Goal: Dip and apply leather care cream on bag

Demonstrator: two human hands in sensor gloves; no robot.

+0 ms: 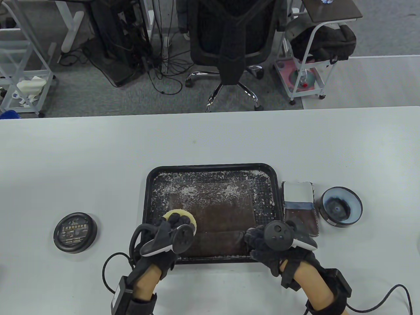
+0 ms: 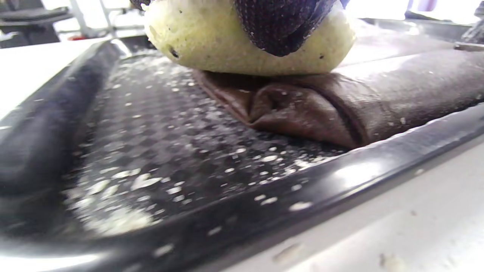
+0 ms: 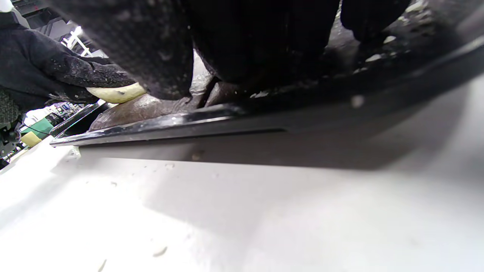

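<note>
A flat brown leather bag (image 1: 223, 210) lies in a black tray (image 1: 213, 167) speckled with white flakes. My left hand (image 1: 177, 223) grips a round yellow sponge (image 1: 179, 211) and presses it onto the bag's near left corner; the left wrist view shows the sponge (image 2: 211, 41) squashed on the leather fold (image 2: 340, 109) under a gloved finger (image 2: 280, 22). My right hand (image 1: 259, 241) rests on the bag's near right corner by the tray rim, fingers (image 3: 151, 45) bearing down. The open cream tin (image 1: 341, 206) stands right of the tray.
The tin's black lid (image 1: 75, 232) lies on the table far left. A white and brown folded item (image 1: 300, 206) sits between tray and tin. Beyond the table's far edge are an office chair (image 1: 234, 42) and carts.
</note>
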